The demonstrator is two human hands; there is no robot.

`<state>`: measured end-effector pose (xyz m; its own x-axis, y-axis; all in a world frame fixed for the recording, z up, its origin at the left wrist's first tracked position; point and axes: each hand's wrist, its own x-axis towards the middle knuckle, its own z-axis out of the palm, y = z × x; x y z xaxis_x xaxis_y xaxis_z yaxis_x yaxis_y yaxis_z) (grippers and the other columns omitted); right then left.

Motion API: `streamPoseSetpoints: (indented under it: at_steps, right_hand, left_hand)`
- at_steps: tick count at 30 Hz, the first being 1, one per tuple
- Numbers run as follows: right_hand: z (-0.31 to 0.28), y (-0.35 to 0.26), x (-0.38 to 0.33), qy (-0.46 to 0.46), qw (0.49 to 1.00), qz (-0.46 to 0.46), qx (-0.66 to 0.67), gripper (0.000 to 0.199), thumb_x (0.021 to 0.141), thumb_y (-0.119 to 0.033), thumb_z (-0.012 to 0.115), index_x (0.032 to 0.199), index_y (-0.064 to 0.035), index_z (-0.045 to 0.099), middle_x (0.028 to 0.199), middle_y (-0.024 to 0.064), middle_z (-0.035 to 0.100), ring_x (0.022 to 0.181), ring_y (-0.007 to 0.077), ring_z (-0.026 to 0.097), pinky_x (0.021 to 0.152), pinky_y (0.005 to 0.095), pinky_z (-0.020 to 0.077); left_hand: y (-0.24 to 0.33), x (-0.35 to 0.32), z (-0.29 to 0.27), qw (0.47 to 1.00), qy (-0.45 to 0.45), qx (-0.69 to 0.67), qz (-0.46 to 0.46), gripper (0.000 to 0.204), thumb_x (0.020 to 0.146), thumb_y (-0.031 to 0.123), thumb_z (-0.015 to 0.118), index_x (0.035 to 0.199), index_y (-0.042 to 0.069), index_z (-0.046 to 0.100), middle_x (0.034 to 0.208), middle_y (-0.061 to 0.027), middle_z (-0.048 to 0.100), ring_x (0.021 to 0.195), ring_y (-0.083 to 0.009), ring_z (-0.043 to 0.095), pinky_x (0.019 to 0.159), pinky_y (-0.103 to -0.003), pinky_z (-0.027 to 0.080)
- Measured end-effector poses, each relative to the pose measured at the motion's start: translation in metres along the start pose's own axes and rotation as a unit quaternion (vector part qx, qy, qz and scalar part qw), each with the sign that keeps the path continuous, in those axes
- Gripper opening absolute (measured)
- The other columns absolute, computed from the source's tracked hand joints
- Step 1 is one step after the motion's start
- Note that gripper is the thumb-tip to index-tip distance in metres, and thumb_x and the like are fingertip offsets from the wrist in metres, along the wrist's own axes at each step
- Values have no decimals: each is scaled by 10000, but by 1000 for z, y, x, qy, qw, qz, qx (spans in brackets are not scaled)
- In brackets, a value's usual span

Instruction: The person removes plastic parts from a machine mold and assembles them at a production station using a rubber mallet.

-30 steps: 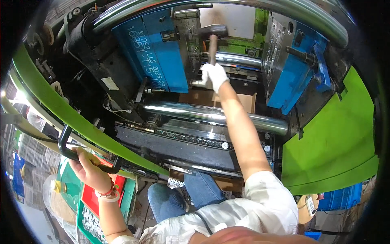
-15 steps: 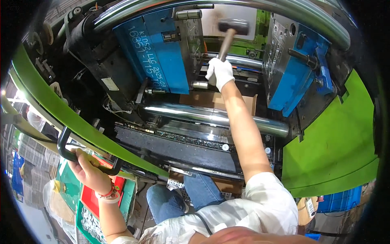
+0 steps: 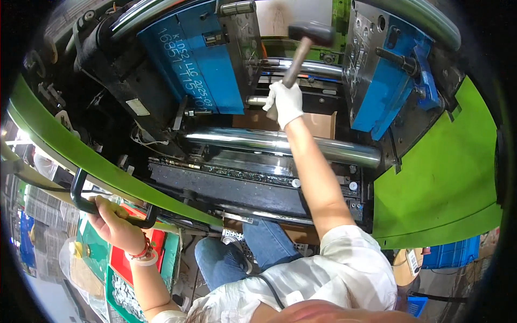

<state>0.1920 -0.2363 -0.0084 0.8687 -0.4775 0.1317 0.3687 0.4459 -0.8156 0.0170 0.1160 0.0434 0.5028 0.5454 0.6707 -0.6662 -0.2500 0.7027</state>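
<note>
Gripping a hammer handle, the right hand (image 3: 285,102) has a white glove on, fingers wrapped tight around the lower end of the shaft. The hammer (image 3: 304,46) points up and a bit right, its dark head raised in the gap between the two blue mould halves of the machine. The left mould half (image 3: 199,59) sits just left of the hand, the right one (image 3: 385,81) is further off on the other side. Below the gloved hand runs a shiny steel tie bar (image 3: 258,141), with the forearm crossing over it.

The left hand (image 3: 110,220) is bare, fingers closed over a black tubular handle (image 3: 81,199) on the green guard door (image 3: 70,151) at the lower left. There's a red and white wristband on that wrist. Under it are a green crate (image 3: 116,280) and something red. Blue jeans show at the bottom middle.
</note>
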Motion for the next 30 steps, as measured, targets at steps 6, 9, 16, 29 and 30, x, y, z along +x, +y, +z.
streamPoseSetpoints:
  at_steps: [6,9,16,29,30]
  right_hand:
    - [25,54,-11,49,994,96,2,72,776,-37,548,760,-16,481,521,72,491,386,203,503,372,360,478]
    - [5,36,-17,-98,973,209,6,90,787,-49,581,749,-21,506,538,75,499,405,210,512,395,373,474]
    - [-18,26,-6,48,995,79,22,139,777,-47,542,661,4,486,471,89,488,373,211,526,350,342,452]
    - [-24,22,-13,60,995,56,48,67,745,-21,533,720,1,475,495,84,490,360,203,495,360,340,472]
    - [-21,21,-7,83,994,41,54,79,751,-26,529,699,-5,474,498,84,493,368,202,502,365,342,472]
  left_hand:
    - [-4,0,4,1000,1,-5,2,120,937,104,505,1019,25,545,625,60,390,507,-18,312,468,-178,259]
    - [-8,1,-5,1000,-5,3,6,124,941,125,510,1007,30,553,604,54,373,499,-22,302,456,-187,231]
    - [1,-1,2,1000,-6,-8,3,135,942,132,526,1031,32,552,609,59,358,499,-19,287,453,-182,225]
    - [1,0,-3,1000,-9,-9,3,123,939,88,497,1030,11,530,643,49,411,507,-20,323,470,-183,264]
    - [-2,-1,3,1000,-8,-13,2,123,939,88,497,1030,11,530,643,49,411,507,-20,323,470,-183,264]
